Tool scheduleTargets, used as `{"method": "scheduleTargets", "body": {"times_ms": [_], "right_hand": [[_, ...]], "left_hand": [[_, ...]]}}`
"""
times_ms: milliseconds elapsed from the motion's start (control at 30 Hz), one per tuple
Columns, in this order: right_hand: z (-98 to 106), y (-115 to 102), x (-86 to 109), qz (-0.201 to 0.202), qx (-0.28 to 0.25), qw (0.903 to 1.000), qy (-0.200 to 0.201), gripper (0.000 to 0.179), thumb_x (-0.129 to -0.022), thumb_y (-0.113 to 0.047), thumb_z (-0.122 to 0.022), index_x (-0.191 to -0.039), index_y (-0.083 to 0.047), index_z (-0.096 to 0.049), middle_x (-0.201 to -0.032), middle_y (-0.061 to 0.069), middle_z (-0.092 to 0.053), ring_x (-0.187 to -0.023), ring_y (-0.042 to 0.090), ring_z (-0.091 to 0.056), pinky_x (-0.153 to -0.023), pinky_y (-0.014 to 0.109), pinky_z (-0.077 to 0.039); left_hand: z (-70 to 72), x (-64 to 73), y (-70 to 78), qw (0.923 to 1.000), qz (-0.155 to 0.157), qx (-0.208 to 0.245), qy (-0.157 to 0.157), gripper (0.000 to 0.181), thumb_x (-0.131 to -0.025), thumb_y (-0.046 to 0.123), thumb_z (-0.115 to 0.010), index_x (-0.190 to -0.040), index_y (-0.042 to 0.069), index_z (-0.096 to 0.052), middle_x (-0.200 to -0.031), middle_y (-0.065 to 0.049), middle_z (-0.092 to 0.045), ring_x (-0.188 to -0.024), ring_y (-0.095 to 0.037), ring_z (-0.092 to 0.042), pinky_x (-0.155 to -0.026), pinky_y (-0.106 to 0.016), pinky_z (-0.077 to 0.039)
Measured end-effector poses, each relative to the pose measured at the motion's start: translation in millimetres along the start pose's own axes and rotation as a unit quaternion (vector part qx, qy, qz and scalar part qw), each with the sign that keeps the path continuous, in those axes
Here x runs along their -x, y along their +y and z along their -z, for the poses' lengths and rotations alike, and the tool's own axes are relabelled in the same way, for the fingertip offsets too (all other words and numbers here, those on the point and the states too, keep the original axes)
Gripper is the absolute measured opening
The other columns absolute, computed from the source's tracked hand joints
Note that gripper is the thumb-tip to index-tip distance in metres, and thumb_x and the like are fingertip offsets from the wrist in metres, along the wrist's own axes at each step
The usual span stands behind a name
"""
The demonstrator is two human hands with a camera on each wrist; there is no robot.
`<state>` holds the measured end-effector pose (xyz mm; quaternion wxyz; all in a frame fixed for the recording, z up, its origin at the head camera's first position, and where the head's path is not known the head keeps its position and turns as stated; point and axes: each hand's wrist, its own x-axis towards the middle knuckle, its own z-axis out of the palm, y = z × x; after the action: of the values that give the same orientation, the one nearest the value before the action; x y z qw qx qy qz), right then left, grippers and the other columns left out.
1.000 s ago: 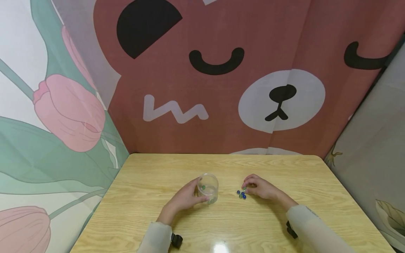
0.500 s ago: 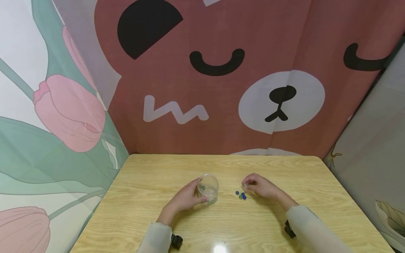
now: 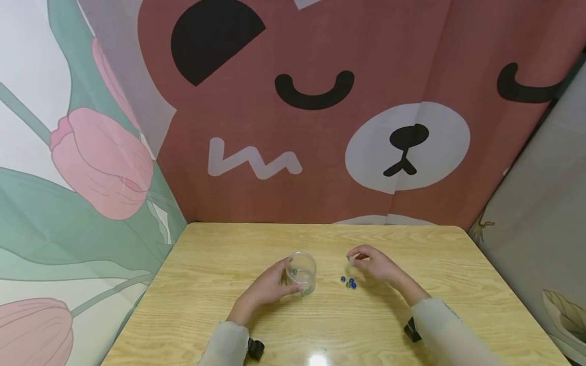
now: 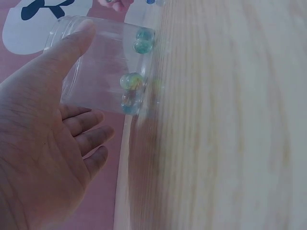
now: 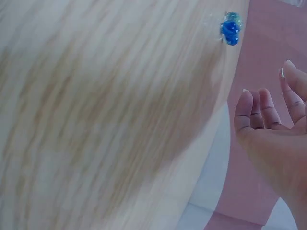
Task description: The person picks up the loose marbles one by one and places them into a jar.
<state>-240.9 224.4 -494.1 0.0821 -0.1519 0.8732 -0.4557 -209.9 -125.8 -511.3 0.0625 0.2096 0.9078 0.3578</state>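
My left hand (image 3: 267, 285) holds a clear plastic cup (image 3: 312, 274) upright on the table, the thumb on its near side. Through its wall in the left wrist view, several greenish glass marbles (image 4: 143, 45) lie on the bottom. My right hand (image 3: 377, 265) is raised a little over the table, pinching a pale green marble (image 3: 350, 258) between thumb and fingertip. In the right wrist view that marble cannot be made out. Below the right hand, a small group of blue marbles (image 3: 353, 285) and a green marble (image 3: 348, 284) rest on the wood.
The light wood table (image 3: 220, 254) spreads around both hands. A brown bear-print cloth (image 3: 320, 198) stands at its back edge, and tulip-print cloth (image 3: 100, 162) closes the left side. A grey cloth (image 3: 540, 203) hangs on the right.
My right hand has lifted a green marble from the group and moved up and slightly left. One blue marble has shifted a little left. The left hand and cup have stayed put.
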Motion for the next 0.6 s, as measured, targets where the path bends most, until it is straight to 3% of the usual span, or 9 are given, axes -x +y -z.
{"method": "scheduleTargets", "body": {"times_ms": [367, 600], "right_hand": [[-3.8, -16.1, 0.3, 0.017, -0.014, 0.9997, 0.011, 0.031, -0.103, -0.027, -0.061, -0.127, -0.008, -0.065, -0.135, 0.011, -0.056, -0.122, 0.033, -0.055, -0.096, 0.051, -0.051], [-9.6, -27.8, 0.3, 0.041, -0.026, 0.9986, 0.021, 0.023, -0.102, -0.027, -0.063, -0.121, -0.015, -0.068, -0.13, 0.01, -0.058, -0.119, 0.033, -0.057, -0.094, 0.05, -0.053]], "left_hand": [[-0.5, -0.1, -0.7, 1.0, 0.005, -0.001, -0.002, 0.096, -0.086, 0.061, -0.072, -0.16, 0.016, -0.03, -0.158, -0.011, -0.042, -0.143, -0.033, -0.042, -0.114, -0.055, -0.038], [-2.4, -1.3, -1.9, 1.0, 0.002, 0.0, -0.002, 0.097, -0.086, 0.062, -0.072, -0.16, 0.015, -0.031, -0.157, -0.012, -0.043, -0.143, -0.034, -0.042, -0.114, -0.056, -0.038]]}}
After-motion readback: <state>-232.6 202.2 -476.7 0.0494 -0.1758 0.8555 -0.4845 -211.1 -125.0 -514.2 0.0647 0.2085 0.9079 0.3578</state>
